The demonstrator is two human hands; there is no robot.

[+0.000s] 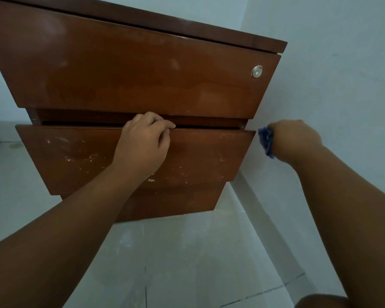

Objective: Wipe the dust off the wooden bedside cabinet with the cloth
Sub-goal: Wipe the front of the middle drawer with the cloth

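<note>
Right hand (295, 138) closed into a fist around a blue cloth (266, 141), knuckles turned away, forearm reaching in from the lower right. Cloth bunched tight, only a crumpled edge poking out on the inner side of the fist, toward the cabinet; long axis of the visible bunch roughly up and down. Just beside the right front corner of the middle drawer (209, 156), apart from the wood by a narrow gap, not touching as far as can be told. Beyond that hand, a pale wall (342, 74), with a light skirting strip (260, 210) running down along the floor below the wrist.

Left hand (143, 141) well apart from the cloth, over to the other side, fingers curled over the top edge of the middle drawer front, thumb and palm lying against its face. Nothing loose held in it; gripping the drawer edge only. Drawer pulled slightly forward, a dark slit open behind its top edge.

Wooden bedside cabinet (131, 70) filling the space ahead of both hands: glossy brown, three drawer fronts stacked, long axis of each front running left to right. Above the left hand, the top drawer with a round metal lock (257, 71) near its right end, up and inward from the cloth hand. White specks and smears across the middle drawer front around the left forearm. Below, a lower drawer front (176, 201) partly hidden by that forearm.

Pale tiled floor (187, 263) beneath both arms. Something dark at the far left edge, too little shown to tell.
</note>
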